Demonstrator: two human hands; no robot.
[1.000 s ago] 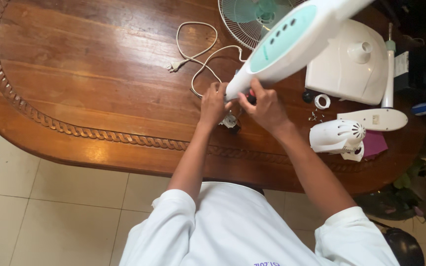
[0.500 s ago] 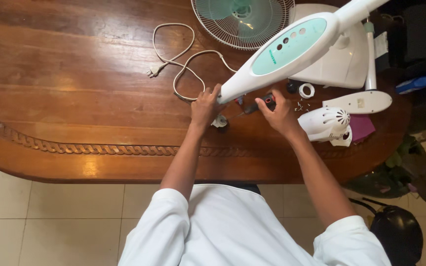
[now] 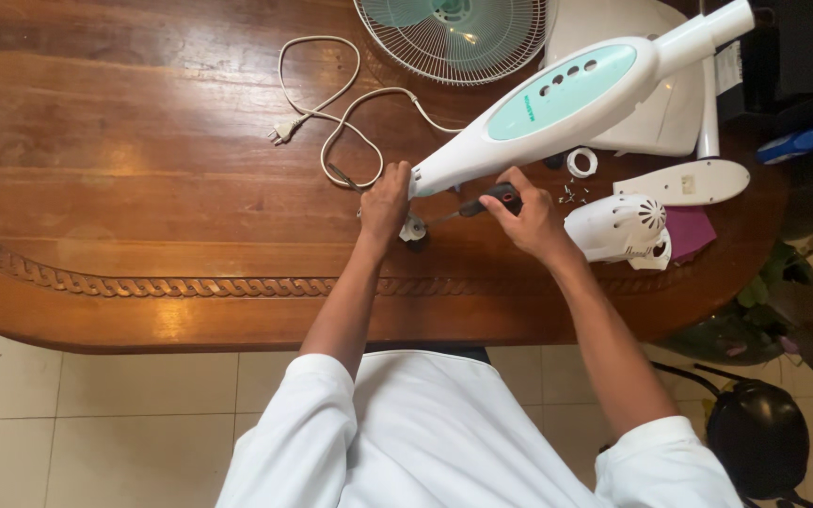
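My left hand [image 3: 387,199] grips the narrow lower end of a white fan stand column [image 3: 557,103] with a pale green control panel; the column rises tilted up to the right over the table. My right hand [image 3: 529,218] holds a black-handled screwdriver [image 3: 482,202], its shaft pointing left at a small white and black part [image 3: 414,229] under the column's end. Both hands sit close together above the wooden table [image 3: 143,188].
A white power cord with plug [image 3: 331,122] loops left of the hands. A green fan guard [image 3: 454,38], white base [image 3: 632,85], white motor cover [image 3: 618,229], flat white cover plate [image 3: 684,181], a white ring [image 3: 581,162] and loose screws [image 3: 571,195] lie to the right. Tiled floor below.
My right hand has come off the column's end and now holds the screwdriver against the small part. The view has shifted, so the table's items sit lower in frame.
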